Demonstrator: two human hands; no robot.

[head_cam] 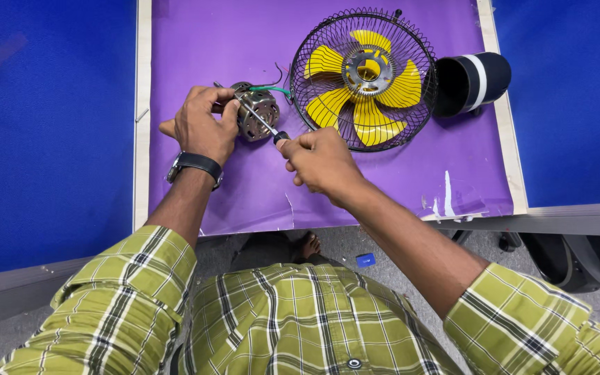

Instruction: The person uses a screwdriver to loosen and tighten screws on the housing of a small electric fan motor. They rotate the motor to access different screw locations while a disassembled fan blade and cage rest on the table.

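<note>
At frame centre, my left hand (201, 126) grips the round silver metal motor (257, 111); my right hand (322, 163) clasps a thin steel screwdriver (262, 121) against it.

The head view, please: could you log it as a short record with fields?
left hand: steadies the motor
right hand: holds a screwdriver, tip at the motor
motor wires: green and black, running toward the fan
fan: yellow blades in a black cage, lying right of the motor
surface: purple mat
other: black cylinder with white band beside the fan
</note>
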